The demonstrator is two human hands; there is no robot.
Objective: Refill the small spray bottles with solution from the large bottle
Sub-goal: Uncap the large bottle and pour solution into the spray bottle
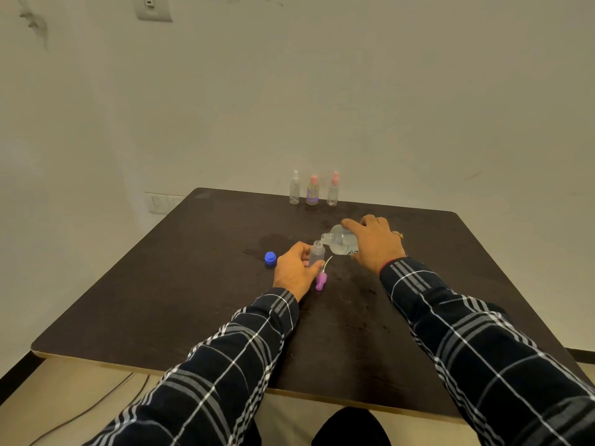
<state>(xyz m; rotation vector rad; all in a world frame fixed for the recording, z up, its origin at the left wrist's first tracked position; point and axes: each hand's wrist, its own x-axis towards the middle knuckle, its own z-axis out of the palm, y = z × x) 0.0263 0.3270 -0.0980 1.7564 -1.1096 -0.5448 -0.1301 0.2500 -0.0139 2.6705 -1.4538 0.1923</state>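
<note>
My left hand [294, 270] grips a small clear spray bottle [317, 253], upright on the dark table [193, 300] with its neck uncapped. My right hand [375, 241] holds the large clear bottle [339, 241] tipped on its side, its open mouth right over the small bottle's neck. The purple spray head [321, 280] with its white tube lies on the table just in front of the small bottle. A blue cap [270, 258] sits to the left of my left hand.
Three small spray bottles stand in a row at the table's far edge: a white-topped one [294, 188], a pink-topped one [312, 190] and another pink-topped one [333, 189]. Wet marks show on the tabletop around the hands. A wall rises behind.
</note>
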